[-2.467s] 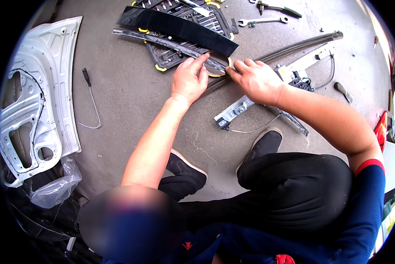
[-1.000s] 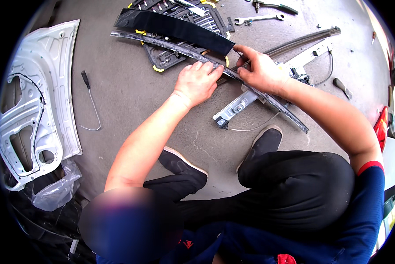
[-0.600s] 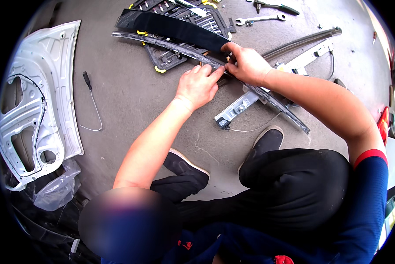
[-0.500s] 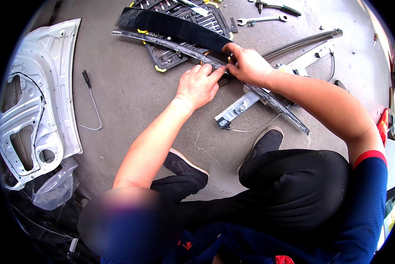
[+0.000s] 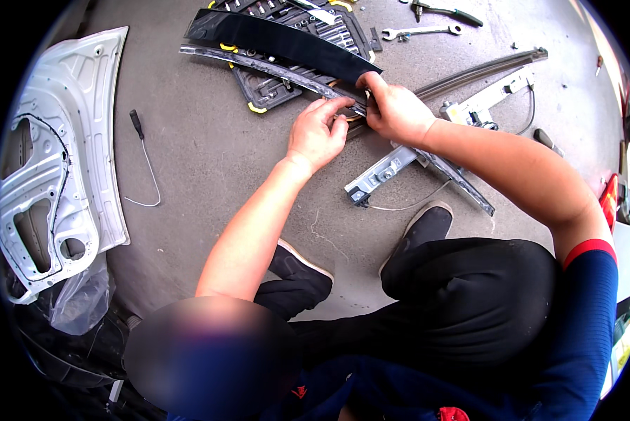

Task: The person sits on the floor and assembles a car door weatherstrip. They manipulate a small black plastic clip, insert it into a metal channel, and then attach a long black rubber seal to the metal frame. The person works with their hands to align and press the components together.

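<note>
My right hand [image 5: 400,114] is closed at the right end of a long glossy black trim panel [image 5: 280,41], fingers curled over its corner. Beneath the panel runs a narrow dark strip [image 5: 262,64] with worn, greyish marks. It passes under my right hand and emerges towards my right shoe. Beside it, my left hand [image 5: 317,132] has bent fingers, thumb and forefinger close together near the strip. Whatever lies between those fingertips is too small to make out. A metal window regulator [image 5: 388,170] with a thin cable lies on the floor below my right hand.
An open black socket-set case [image 5: 266,95] lies partly under the trim. Behind are a wrench [image 5: 421,31] and a dark-handled tool [image 5: 449,12]. A curved dark rail [image 5: 480,70] rests at right. Leftward are a thin-shafted tool [image 5: 137,125] and a white door panel [image 5: 108,133].
My left hand has drawn its fingers in from lying along the strip to a bent, pinched shape. My right fingers have shifted slightly at the panel's end. The trim stays nearly in place.
</note>
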